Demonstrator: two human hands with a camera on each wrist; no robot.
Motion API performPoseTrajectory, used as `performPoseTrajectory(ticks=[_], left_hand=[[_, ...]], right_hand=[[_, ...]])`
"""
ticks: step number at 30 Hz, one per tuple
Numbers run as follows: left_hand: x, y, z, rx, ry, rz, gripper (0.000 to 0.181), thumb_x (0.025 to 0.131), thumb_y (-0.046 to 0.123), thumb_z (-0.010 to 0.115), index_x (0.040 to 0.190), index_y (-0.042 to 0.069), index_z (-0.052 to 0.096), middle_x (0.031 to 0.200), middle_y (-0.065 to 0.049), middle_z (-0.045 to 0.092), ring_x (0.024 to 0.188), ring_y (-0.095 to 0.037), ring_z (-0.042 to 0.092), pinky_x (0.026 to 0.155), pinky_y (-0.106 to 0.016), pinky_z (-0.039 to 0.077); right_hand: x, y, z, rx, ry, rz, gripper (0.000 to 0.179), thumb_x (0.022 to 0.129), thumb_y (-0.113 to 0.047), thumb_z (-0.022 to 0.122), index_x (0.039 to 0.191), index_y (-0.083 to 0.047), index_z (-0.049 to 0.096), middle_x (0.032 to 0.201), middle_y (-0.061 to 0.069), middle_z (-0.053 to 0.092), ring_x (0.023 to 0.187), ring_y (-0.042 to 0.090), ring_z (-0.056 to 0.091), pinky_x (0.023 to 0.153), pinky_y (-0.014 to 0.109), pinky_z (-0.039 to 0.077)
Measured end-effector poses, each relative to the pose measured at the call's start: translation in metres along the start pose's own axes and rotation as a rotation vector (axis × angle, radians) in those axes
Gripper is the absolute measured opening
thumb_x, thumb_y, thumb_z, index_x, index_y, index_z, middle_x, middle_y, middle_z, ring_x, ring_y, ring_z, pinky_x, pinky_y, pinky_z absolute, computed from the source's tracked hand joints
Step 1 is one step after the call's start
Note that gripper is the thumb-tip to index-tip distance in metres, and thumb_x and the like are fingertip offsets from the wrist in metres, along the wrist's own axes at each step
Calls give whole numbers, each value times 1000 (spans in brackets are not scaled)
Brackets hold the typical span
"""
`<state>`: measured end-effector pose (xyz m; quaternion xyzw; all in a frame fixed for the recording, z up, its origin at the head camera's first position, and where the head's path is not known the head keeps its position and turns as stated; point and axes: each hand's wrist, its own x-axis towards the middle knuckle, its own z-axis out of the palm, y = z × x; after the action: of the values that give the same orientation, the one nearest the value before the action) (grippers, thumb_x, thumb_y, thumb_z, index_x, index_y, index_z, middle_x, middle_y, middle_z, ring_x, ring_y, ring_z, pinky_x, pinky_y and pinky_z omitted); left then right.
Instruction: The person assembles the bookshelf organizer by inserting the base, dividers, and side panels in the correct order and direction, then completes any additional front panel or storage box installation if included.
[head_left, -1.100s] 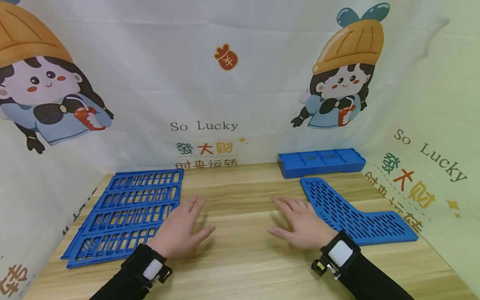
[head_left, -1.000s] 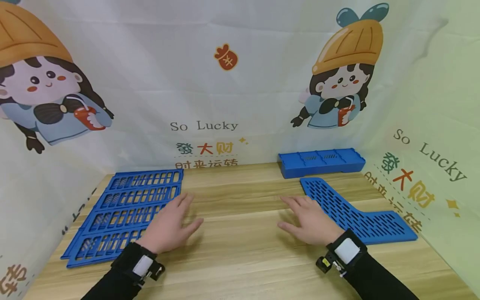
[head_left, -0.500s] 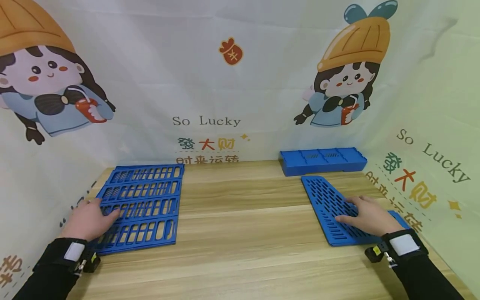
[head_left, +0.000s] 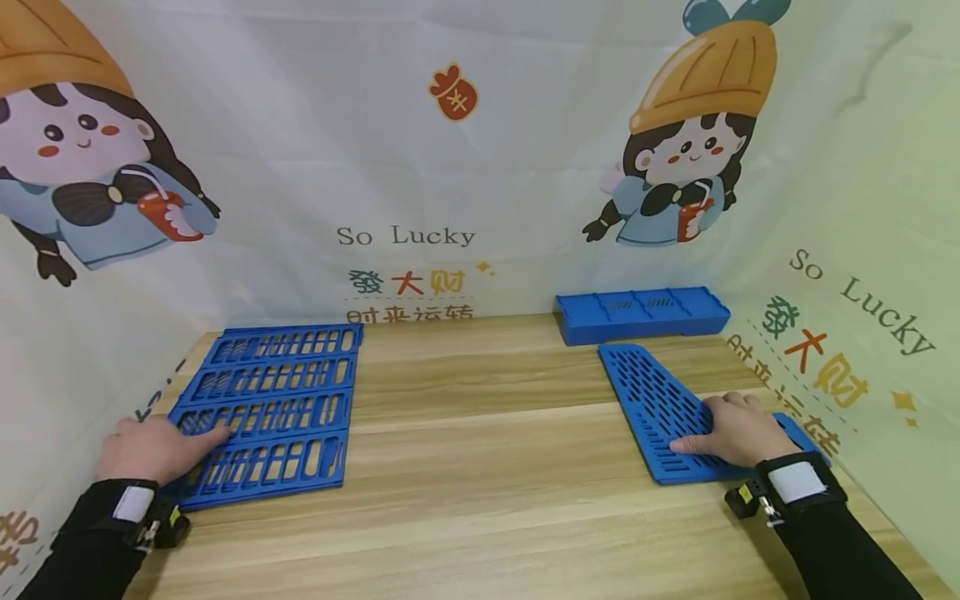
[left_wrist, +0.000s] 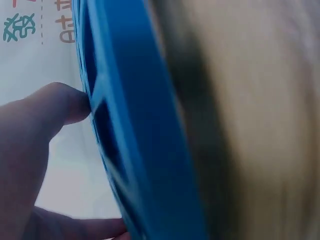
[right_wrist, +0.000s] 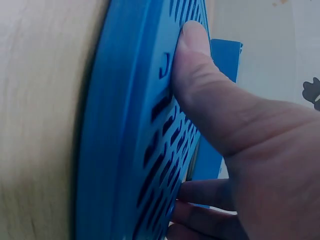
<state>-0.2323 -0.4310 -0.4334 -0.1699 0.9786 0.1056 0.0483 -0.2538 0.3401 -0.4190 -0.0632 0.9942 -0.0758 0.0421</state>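
Note:
My left hand point(head_left: 146, 450) is at the left edge of a set of blue slotted panels point(head_left: 300, 435) that lie overlapped in several rows. Its thumb rests on the slotted face, and its fingers reach to the outer edge; in the left wrist view, thumb and fingertips meet the panel point(left_wrist: 145, 125). On the right, my right hand point(head_left: 746, 433) grips a blue L-shaped perforated panel point(head_left: 648, 408) near its bend. The right wrist view shows the thumb flat on the panel's face point(right_wrist: 150, 105), with the other fingers at its far edge.
A long blue box point(head_left: 645, 317) with divided sections stands at the back right against the printed cloth point(head_left: 525, 167). The cloth hangs along the back and both sides of the wooden table point(head_left: 480, 467).
Both hands have moved outward from over the middle of the table. The left has come to the slotted panels' left edge, the right onto the L-shaped panel. The head view has shifted slightly.

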Motion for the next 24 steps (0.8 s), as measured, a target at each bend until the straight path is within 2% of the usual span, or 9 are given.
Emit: performPoseTrajectory(ticks=[4, 6, 9, 12, 14, 16, 18, 20, 24], left_hand=[[0, 4, 1, -52, 97, -46, 115, 92, 79, 65, 111, -33, 50, 100, -50, 49, 94, -63, 58, 73, -62, 51], [0, 6, 0, -106, 147, -50, 114, 92, 77, 67, 114, -32, 45, 100, -49, 51, 92, -62, 60, 71, -62, 52], [-3, 10, -2, -244, 200, -19, 108, 101, 68, 64, 130, -34, 42, 113, -53, 54, 98, -63, 63, 74, -61, 54], [-8, 13, -5, -436, 217, 25, 80, 114, 48, 50, 139, -28, 47, 118, -45, 61, 94, -49, 67, 73, -49, 56], [-12, 15, -8, -564, 180, 53, 66, 118, 37, 39, 144, -23, 50, 107, -27, 72, 85, -32, 68, 70, -38, 55], [-17, 20, -10, -670, 128, 71, 61, 120, 31, 31, 148, -19, 50, 93, -1, 72, 76, -15, 63, 64, -29, 52], [-21, 27, -10, -739, 35, 107, 63, 121, 32, 27, 157, -19, 40, 97, 14, 72, 73, -8, 60, 64, -26, 52], [-27, 38, -10, -754, -30, 148, 65, 122, 32, 26, 161, -20, 33, 102, 12, 77, 74, -7, 61, 67, -26, 51], [-39, 67, -8, -730, -135, 200, 65, 122, 34, 28, 163, -16, 33, 129, -12, 77, 81, -12, 67, 73, -30, 50]], right_hand=[[1, -1, -3, -13, 2, 0, 113, 85, -71, 84, 144, 21, 55, 144, 52, 52, 137, 75, 43, 107, 82, 45], [2, -1, -3, -16, 0, -1, 111, 86, -70, 84, 143, 21, 56, 144, 52, 52, 137, 74, 44, 107, 81, 45], [3, -1, -4, -19, 1, -6, 110, 86, -69, 84, 142, 21, 56, 143, 52, 53, 136, 74, 44, 106, 81, 46], [4, 0, -4, -16, 4, -6, 111, 86, -69, 84, 142, 21, 56, 144, 52, 53, 137, 74, 44, 107, 81, 46], [5, -1, -4, -13, 4, -7, 112, 85, -70, 84, 143, 21, 56, 144, 52, 52, 138, 74, 43, 108, 81, 46], [5, -1, -3, -8, 3, -4, 113, 85, -71, 84, 144, 21, 56, 145, 52, 51, 139, 73, 43, 108, 81, 45], [5, -1, -3, -4, 1, -1, 113, 85, -71, 84, 144, 20, 56, 146, 53, 51, 139, 74, 42, 108, 81, 46], [3, -1, -2, -4, -3, 4, 113, 84, -71, 85, 144, 20, 56, 146, 53, 50, 139, 74, 42, 108, 81, 46], [3, -1, -3, -8, -7, 8, 112, 85, -70, 85, 143, 21, 56, 145, 53, 51, 138, 73, 43, 108, 80, 46]])
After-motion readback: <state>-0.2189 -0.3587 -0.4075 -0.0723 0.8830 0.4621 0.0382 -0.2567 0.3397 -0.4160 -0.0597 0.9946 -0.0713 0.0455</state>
